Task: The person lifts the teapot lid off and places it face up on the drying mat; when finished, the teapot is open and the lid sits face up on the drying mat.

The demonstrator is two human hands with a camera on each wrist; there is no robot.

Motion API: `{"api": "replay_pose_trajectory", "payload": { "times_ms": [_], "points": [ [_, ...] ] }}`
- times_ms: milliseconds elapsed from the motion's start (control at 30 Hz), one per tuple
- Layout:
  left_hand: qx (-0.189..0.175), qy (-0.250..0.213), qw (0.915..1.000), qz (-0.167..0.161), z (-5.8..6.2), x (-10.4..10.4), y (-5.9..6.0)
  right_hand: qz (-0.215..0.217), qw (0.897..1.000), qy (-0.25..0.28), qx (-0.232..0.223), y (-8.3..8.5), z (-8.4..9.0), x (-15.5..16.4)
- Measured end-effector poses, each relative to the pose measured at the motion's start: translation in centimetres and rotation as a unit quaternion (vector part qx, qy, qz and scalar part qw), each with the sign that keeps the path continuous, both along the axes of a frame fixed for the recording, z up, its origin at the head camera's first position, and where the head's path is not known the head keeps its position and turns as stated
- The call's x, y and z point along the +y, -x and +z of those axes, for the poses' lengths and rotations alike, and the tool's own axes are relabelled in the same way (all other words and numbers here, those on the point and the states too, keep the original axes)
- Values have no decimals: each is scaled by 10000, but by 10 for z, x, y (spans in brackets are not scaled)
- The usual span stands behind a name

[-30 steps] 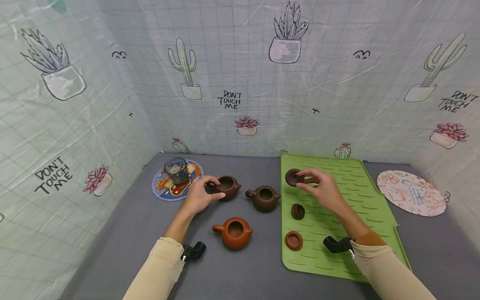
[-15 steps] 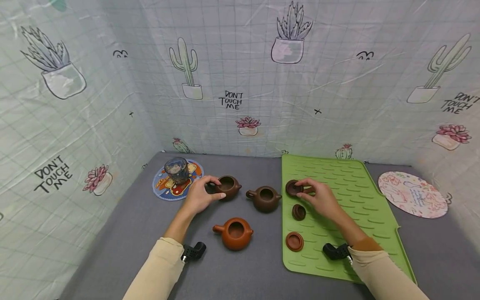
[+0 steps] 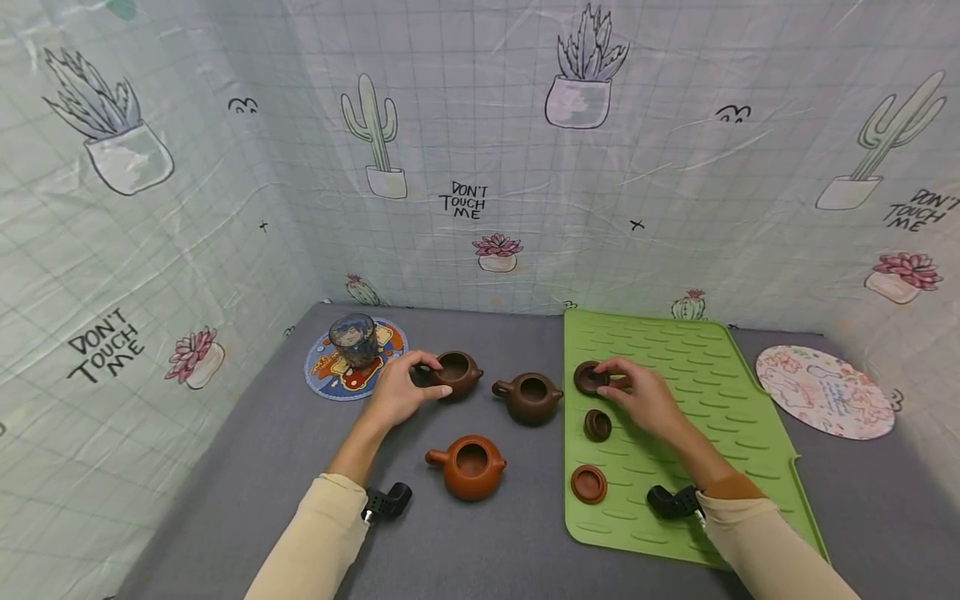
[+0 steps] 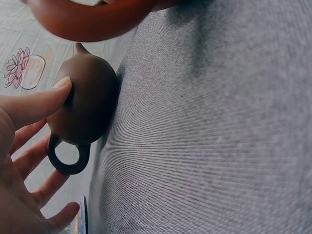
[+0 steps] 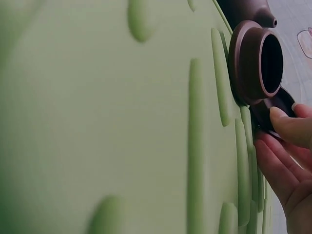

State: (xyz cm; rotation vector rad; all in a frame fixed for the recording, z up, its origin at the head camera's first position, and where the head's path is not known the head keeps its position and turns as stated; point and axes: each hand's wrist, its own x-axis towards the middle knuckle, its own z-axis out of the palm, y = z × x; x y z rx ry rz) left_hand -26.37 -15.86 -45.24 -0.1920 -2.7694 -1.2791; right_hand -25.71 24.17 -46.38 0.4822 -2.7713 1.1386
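Observation:
My left hand (image 3: 422,379) holds a dark brown lidless teapot (image 3: 457,373) on the grey table, at its handle side. In the left wrist view my thumb (image 4: 41,100) rests on the pot's body (image 4: 87,107) and my fingers lie beside its ring handle. My right hand (image 3: 609,380) pinches a dark brown lid (image 3: 588,377) that lies on the green mat (image 3: 690,400). In the right wrist view that lid (image 5: 275,105) sits under my fingertips, next to a second brown lid (image 5: 256,61) lying upside down.
A second brown teapot (image 3: 531,397) and an orange teapot (image 3: 468,465) stand open between my hands. An orange lid (image 3: 588,482) lies at the mat's front left. A glass cup (image 3: 352,340) stands on a round coaster (image 3: 333,379). An oval floral mat (image 3: 825,389) lies far right. Printed sheets wall the table.
My right hand has come down and slightly nearer with the dark lid, from above the mat onto its surface. My left hand and its teapot have stayed put.

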Motion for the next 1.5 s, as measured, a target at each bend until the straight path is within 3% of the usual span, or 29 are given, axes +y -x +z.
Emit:
{"api": "replay_pose_trajectory", "payload": {
  "times_ms": [700,1500],
  "points": [
    [17,-57,9999,-101,0,-1,5,-179,9980,-603,-14,12,6,-4],
    [81,-29,9999,-93,-2,-1,4,-178,9955,-920,-112,11,6,-8]
  ]
}}
